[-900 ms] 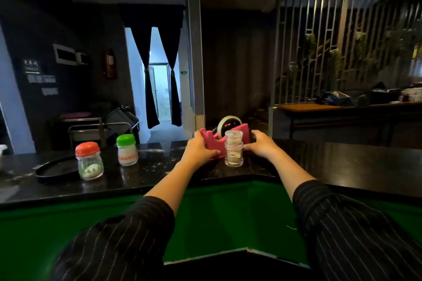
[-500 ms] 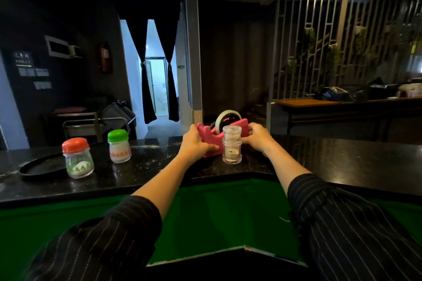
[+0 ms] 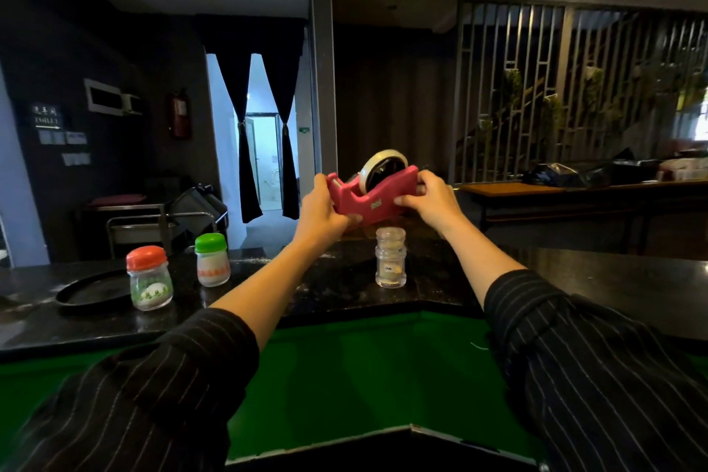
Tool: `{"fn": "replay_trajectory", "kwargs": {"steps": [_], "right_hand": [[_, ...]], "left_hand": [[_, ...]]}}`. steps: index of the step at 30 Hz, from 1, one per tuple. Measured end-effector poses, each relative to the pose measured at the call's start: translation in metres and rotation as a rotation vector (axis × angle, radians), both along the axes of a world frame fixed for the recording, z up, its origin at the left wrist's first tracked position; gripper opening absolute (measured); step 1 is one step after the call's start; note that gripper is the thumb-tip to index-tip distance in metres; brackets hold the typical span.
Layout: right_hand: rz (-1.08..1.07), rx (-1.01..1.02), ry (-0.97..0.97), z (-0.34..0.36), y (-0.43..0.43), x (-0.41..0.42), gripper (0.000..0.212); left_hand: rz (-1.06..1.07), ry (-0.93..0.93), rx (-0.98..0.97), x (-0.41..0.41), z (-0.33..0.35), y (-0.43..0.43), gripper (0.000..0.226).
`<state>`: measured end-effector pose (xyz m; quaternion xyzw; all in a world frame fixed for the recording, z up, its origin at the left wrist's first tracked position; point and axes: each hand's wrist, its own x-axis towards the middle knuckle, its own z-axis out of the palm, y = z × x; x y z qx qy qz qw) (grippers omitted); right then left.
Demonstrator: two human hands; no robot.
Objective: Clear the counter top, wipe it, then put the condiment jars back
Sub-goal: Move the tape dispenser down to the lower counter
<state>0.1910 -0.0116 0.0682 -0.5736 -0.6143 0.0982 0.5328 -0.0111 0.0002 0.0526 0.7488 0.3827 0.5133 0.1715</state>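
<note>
Counter (image 3: 574, 280) is getting cleared: dispenser (image 3: 373, 199), sitting on it 0.5 s ago, is now hanging above clear jar (image 3: 390, 257), w/ L hand (image 3: 320, 211) & R hand (image 3: 433, 199) gripping its ends, fingers curling round it. Clearing is prob. just starting. Dim room is lying behind. Speckled black top is still carrying tray (image 3: 92, 289), red-lid jar (image 3: 148, 278) & green-lid jar (image 3: 212, 261) at left.
</note>
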Motion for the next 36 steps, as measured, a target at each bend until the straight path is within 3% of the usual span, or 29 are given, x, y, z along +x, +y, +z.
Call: {"fn": "replay_trajectory", "kwargs": {"steps": [3, 15, 22, 32, 36], "right_hand": [[0.031, 0.022, -0.013, 0.014, -0.014, -0.013, 0.040], [0.127, 0.018, -0.120, 0.032, -0.109, -0.104, 0.042], [0.090, -0.111, -0.213, -0.024, -0.160, -0.180, 0.046], [0.052, -0.420, -0.405, -0.119, -0.240, -0.275, 0.053], [0.014, -0.456, -0.436, -0.169, -0.263, -0.295, 0.053]], "left_hand": [[0.016, -0.019, 0.032, -0.014, 0.009, -0.012, 0.069], [0.074, -0.050, 0.063, -0.108, 0.022, -0.132, 0.058], [0.154, -0.062, 0.036, -0.185, -0.037, -0.204, 0.060], [0.219, -0.048, -0.154, -0.268, -0.147, -0.285, 0.059], [0.215, -0.056, -0.242, -0.285, -0.193, -0.303, 0.057]]}}
